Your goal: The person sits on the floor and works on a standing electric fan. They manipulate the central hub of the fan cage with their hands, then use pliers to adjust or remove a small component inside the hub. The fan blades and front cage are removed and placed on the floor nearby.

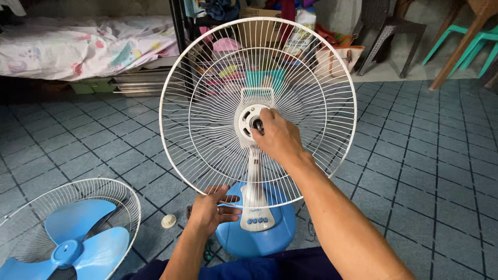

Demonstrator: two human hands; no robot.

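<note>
Pinching motor shaft (pixel 258 124) with right hand (pixel 278 137), shaft pointing at camera (fan upright), left hand (pixel 210 210) half-open.

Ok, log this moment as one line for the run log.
right hand: on motor shaft at rear fan guard centre | left hand: open by blue base | blue blade, front guard: on floor

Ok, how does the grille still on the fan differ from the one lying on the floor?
The grille on the fan stands upright on the blue base; the grille on the floor lies flat. The mounted one is bare, with the right hand at its hub; the floor one has the blue blade resting in it. The left hand is by the base. Both are round white wire guards.
</note>
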